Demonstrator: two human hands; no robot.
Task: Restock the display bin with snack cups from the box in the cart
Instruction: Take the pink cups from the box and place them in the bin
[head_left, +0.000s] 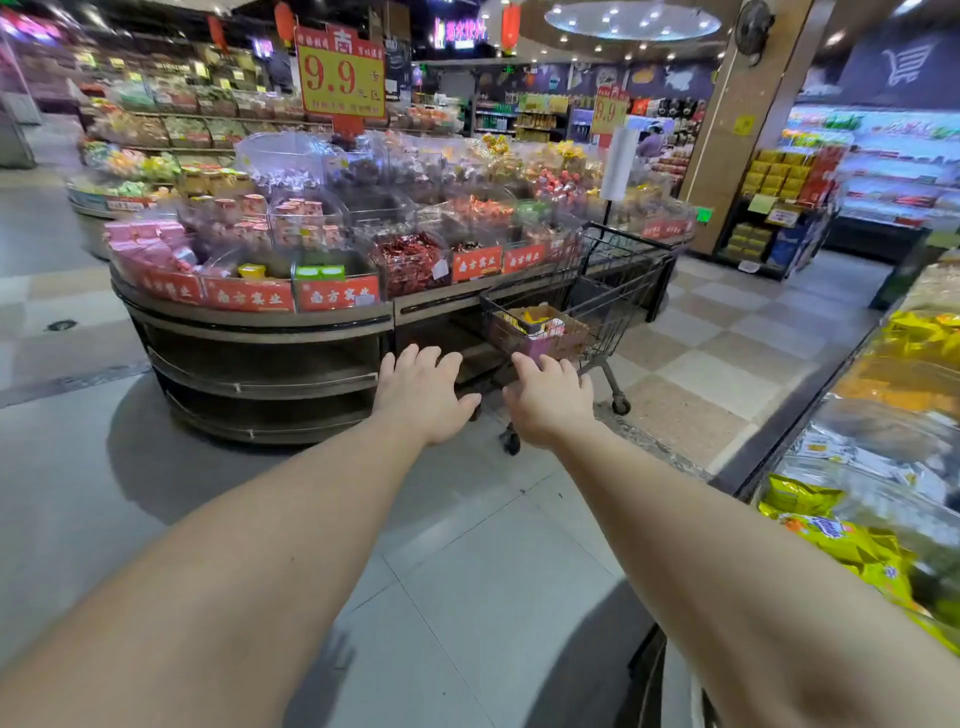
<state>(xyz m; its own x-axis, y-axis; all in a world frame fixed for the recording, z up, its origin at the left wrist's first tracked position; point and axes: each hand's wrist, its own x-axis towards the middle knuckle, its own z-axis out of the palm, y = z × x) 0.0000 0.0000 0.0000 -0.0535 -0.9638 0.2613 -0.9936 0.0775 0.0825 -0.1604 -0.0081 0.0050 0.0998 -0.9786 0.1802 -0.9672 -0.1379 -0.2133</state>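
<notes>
Both hands out front, fingers spread, nothing held: left hand (422, 395), right hand (551, 397). Step: approach, reaching twd shopping cart (618, 291) parked beside round display stand (249, 317). Cardboard box (540, 325) w/ stock sits in cart basket. Snack cups (291, 221) in clear bin on stand. Next: close in, grip box contents.

At twelve o'clock, clear glossy plastic display bins (306, 208) hold shiny red foil-wrapped sweets (408, 262). At one o'clock, the dark wire-metal shopping cart (618, 280) carries a matt brown cardboard box (569, 332). The oval dark wood-look display stand (260, 358) has pale metal edging. Smooth, faintly glossy grey floor tiles (467, 571) lie at six o'clock. Glossy yellow plastic snack bags (831, 535) sit at three o'clock.
</notes>
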